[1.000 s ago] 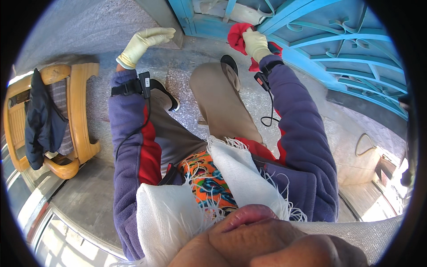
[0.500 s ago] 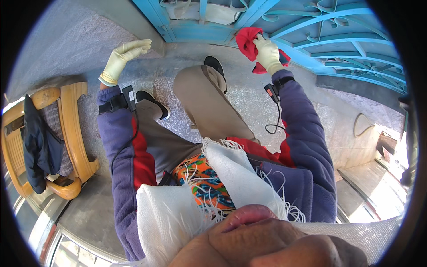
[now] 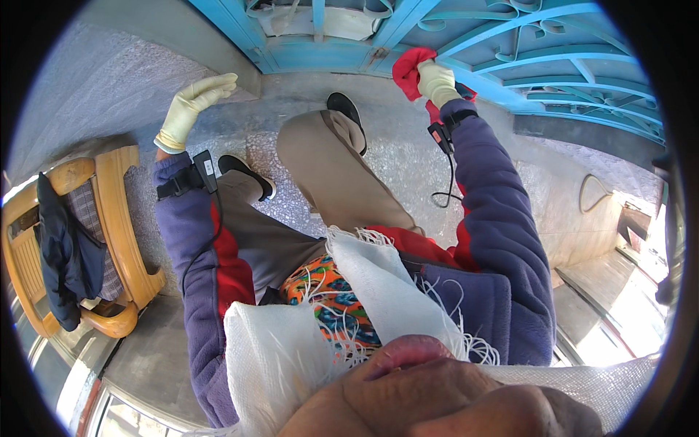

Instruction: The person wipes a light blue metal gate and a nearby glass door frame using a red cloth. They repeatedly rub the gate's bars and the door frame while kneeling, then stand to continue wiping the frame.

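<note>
Fingers (image 3: 212,83) of the gloved left hand (image 3: 188,109) extend together, holding nothing, while the right hand (image 3: 437,81) curls around bunched red cloth (image 3: 409,74) against or just beside the blue gate (image 3: 320,55), whose scrolled bars (image 3: 568,52) could snag the cloth's loose end if it swings close.

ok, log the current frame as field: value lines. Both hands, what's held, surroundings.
left: left hand, pale-gloved, open, nothing held
right: right hand, pale-gloved, closed on a red cloth
cloth contact: in front of the blue metal gate; touching or not, can't tell
posture: arms stretched forward, hands well apart
feet: black shoes on a speckled floor
left side: wooden seat, dark jacket draped over it
</note>
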The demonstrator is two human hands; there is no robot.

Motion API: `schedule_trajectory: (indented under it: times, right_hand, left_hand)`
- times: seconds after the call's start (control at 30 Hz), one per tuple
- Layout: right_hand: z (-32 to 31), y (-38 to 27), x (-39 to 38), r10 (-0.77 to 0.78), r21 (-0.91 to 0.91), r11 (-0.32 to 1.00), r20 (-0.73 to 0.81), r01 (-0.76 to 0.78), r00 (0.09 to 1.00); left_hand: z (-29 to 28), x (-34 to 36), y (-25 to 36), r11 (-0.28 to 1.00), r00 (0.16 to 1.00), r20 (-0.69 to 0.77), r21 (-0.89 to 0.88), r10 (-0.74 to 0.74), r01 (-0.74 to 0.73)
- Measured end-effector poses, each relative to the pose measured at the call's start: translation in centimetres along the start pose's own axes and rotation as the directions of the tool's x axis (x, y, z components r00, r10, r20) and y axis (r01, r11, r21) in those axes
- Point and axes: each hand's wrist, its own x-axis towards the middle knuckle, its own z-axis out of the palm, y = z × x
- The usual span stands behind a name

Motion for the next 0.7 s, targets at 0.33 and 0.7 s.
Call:
schedule_trajectory:
  times: [0.33,0.7]
  right_hand:
    - [-0.2,-0.6,1.5,-0.323,-0.084,0.945,-0.369,0.315,0.872]
    - [-0.8,-4.3,-2.5,-0.404,-0.027,0.912,-0.231,0.409,0.885]
  left_hand:
    - [-0.4,-0.7,-0.2,0.999,0.999,-0.041,-0.035,-0.001,0.0]
    - [-0.7,-1.3,-0.8,0.997,0.997,-0.03,0.006,0.077,-0.077]
